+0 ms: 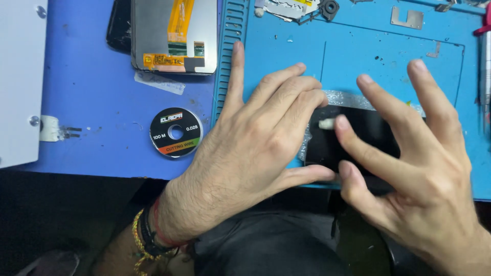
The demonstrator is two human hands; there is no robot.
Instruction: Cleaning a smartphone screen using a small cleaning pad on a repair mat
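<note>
Black phone panel (pixel 358 140) lying flat at the near edge of the light-blue work mat (pixel 358 46), glossy face up, silvery residue along its far and left sides. Small whitish scrap (pixel 326 123) on the glass near its upper left, pinned or rubbed under the right index fingertip. Left hand (pixel 250 153) pressed on the panel's left end, fingers spread, thumb hooked along the near edge, apparently to keep the panel from sliding. Right hand (pixel 419 163) arched over the right half, fingers splayed apart, thumb at the near edge close to the left thumb; nothing clamped in either hand.

Panel's near edge close to the mat's front lip, little margin toward the lap. Open mat surface beyond the panel toward the far side. Ridged mat border (pixel 231 51) just left of the left hand. Further left, on the darker blue bench (pixel 92 92): spool of cutting wire (pixel 176 132), well apart from the hands, and a display assembly with orange flex cable (pixel 174 36) at the far edge. Small metal parts (pixel 406 17) at the far right of the mat.
</note>
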